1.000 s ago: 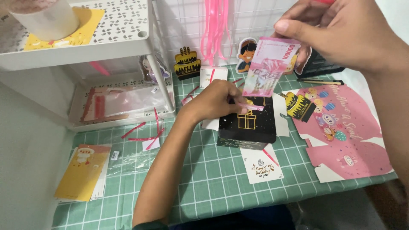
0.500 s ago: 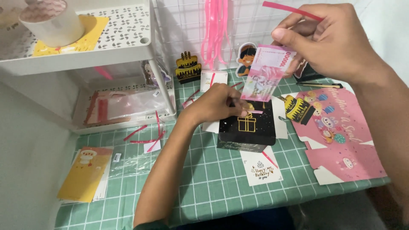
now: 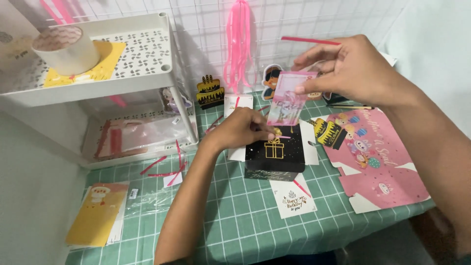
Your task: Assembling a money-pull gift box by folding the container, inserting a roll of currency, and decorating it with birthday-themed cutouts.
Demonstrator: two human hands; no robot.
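Fingers [image 3: 314, 88] of the right hand [image 3: 353, 73] pinched on the top edge of a pink printed paper slip [image 3: 289, 100], held upright in the air above a black square gift box with a gold bow print [image 3: 275, 149]; a thin pink strip [image 3: 310, 40] juts from the same hand. Left hand [image 3: 243, 128] resting at the box's top left edge, fingertips drawn together on a small pink piece there; what exactly they pinch cannot be told.

Box: near the middle of the green gridded desk [image 3: 235, 216], white flaps spread at its sides.
White greeting tag with dark lettering [image 3: 293, 198]: just in front of the box, toward the near edge.
Pink die-cut card sheet with cartoon figures [image 3: 380, 164]: right side of the desk.
Black-and-gold cake cut-out [image 3: 329, 132]: between box and pink sheet.
Yellow card in clear sleeve [image 3: 95, 221]: near left corner.
White perforated shelf rack [image 3: 142, 54]: far left corner, bearing a roll of tape [image 3: 66, 49].
Pink ribbon bundle [image 3: 239, 44]: hanging on the wire grid at the far edge.
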